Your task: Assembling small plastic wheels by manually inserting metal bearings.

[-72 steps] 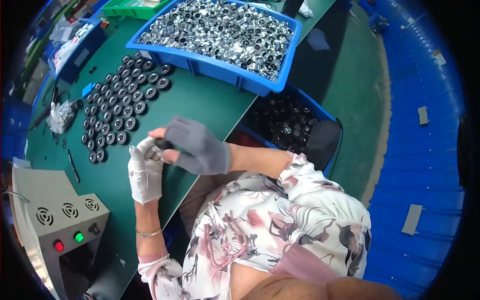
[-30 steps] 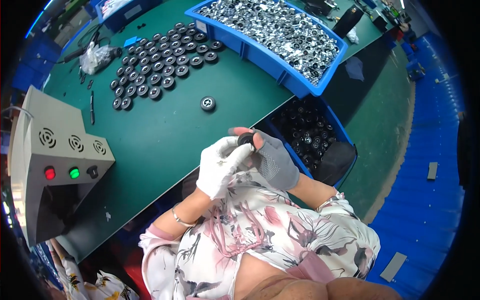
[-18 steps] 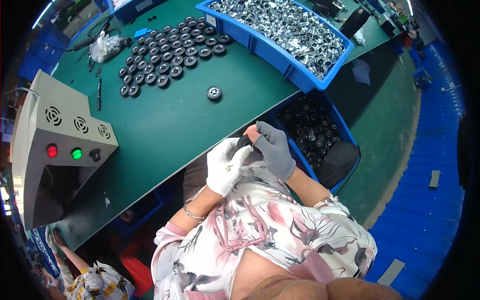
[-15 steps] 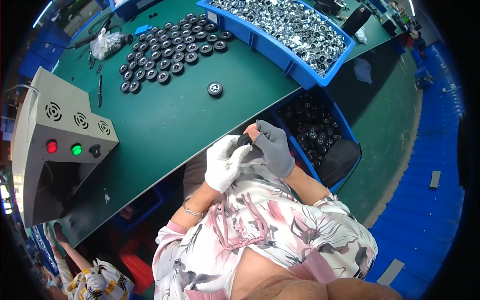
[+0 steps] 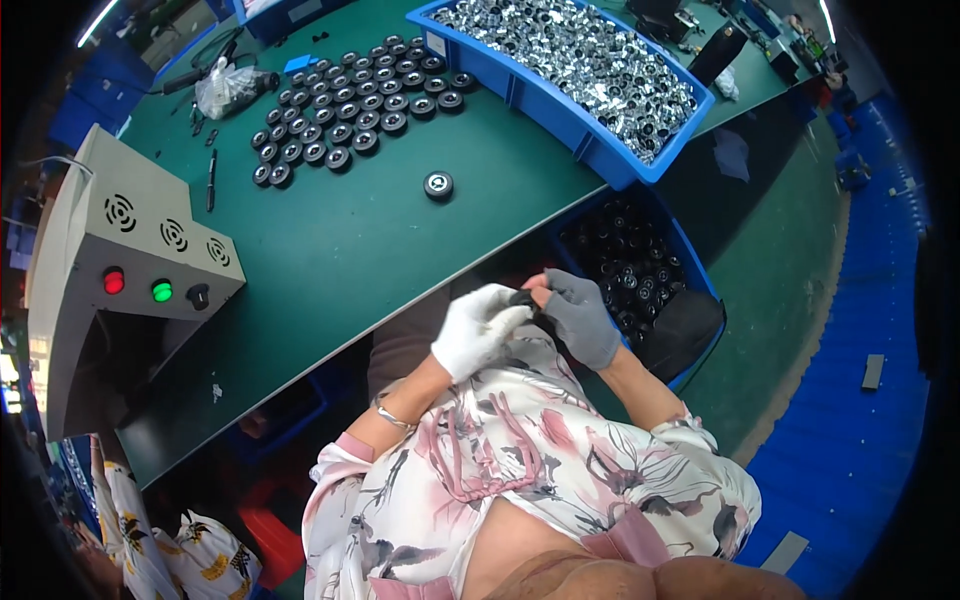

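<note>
My left hand, in a white glove, and my right hand, in a grey glove with bare fingertips, meet in front of my lap at the table's edge. Between their fingers is a small black wheel, mostly covered, gripped from both sides. One black wheel with a silvery hub lies alone on the green table beyond my hands. To my right, below the table's edge, a blue crate holds many loose black wheels and a dark cloth-like piece.
Rows of black wheels stand farther back. A blue bin of shiny metal parts sits at the table's right edge. At left are a beige machine with lit buttons, a pen and a plastic bag. Another person's sleeve shows lower left.
Both hands have moved slightly right and toward me, still together on the black wheel. The view has shifted a little. At lower left, the other person's arm has changed position.
</note>
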Available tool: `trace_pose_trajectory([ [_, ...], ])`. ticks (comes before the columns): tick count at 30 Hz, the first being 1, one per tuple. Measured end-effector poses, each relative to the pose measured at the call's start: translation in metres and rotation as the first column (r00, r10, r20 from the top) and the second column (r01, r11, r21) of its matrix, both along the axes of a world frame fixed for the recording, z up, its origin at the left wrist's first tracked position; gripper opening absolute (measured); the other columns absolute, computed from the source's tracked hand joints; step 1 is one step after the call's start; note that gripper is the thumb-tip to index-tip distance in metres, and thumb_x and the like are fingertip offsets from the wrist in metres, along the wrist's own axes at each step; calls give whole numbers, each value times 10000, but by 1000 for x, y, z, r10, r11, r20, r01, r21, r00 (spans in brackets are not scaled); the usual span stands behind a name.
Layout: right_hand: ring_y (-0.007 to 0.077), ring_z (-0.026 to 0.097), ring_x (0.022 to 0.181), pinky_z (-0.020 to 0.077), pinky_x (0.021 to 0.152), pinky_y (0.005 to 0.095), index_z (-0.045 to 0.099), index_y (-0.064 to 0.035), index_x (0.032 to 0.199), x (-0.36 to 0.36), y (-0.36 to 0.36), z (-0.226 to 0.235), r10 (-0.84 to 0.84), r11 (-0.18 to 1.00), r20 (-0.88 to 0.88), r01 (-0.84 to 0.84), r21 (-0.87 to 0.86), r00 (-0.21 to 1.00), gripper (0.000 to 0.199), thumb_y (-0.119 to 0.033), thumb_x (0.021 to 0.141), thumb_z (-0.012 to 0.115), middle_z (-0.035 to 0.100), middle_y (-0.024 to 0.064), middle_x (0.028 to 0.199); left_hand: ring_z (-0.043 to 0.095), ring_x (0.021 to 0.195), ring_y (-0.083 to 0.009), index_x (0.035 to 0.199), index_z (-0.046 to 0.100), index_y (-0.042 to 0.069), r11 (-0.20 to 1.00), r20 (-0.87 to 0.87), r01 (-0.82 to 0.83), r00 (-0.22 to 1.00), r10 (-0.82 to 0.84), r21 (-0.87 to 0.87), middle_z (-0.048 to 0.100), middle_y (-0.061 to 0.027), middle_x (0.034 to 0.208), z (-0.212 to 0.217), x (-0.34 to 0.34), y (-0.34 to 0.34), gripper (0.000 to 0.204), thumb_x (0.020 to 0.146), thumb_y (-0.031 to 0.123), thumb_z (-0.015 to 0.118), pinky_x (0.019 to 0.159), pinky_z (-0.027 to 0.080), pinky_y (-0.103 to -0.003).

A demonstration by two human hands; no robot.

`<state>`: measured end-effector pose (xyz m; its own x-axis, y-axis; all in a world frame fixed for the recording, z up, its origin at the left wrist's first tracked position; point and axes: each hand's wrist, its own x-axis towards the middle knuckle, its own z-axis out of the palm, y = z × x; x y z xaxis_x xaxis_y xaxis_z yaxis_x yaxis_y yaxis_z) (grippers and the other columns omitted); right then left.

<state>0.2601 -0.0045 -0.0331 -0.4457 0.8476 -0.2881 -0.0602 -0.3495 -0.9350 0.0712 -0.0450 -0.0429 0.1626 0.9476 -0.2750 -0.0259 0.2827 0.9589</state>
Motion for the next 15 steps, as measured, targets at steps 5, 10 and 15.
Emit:
trace_pose_trajectory([
  [5,109,618,848,485,793,263,687,11,1043,60,21,-20,-377,858,436,131,497,817,166,-117,969,611,672,40,895,656,790,-228,1182,655,28,734,-408,55,858,311,677,650,-153,1073,50,-17,15,415,797,46,809,707,547,-329],
  [10,237,649,955,511,835,318,687,11,1086,65,37,-16,-582,548,488,-129,827,650,191,-39,912,624,653,131,1053,667,832,-319,1101,669,27,610,-549,103,571,610,785,644,-163,1087,54,-69,78,374,764,80,824,721,555,-383],
  [15,293,684,863,535,754,323,680,17,1087,-8,48,34,-326,439,291,-128,889,899,195,8,899,628,670,153,987,652,878,-353,972,646,45,738,-725,239,519,453,631,646,-138,976,37,-87,117,291,772,164,821,754,539,-438],
])
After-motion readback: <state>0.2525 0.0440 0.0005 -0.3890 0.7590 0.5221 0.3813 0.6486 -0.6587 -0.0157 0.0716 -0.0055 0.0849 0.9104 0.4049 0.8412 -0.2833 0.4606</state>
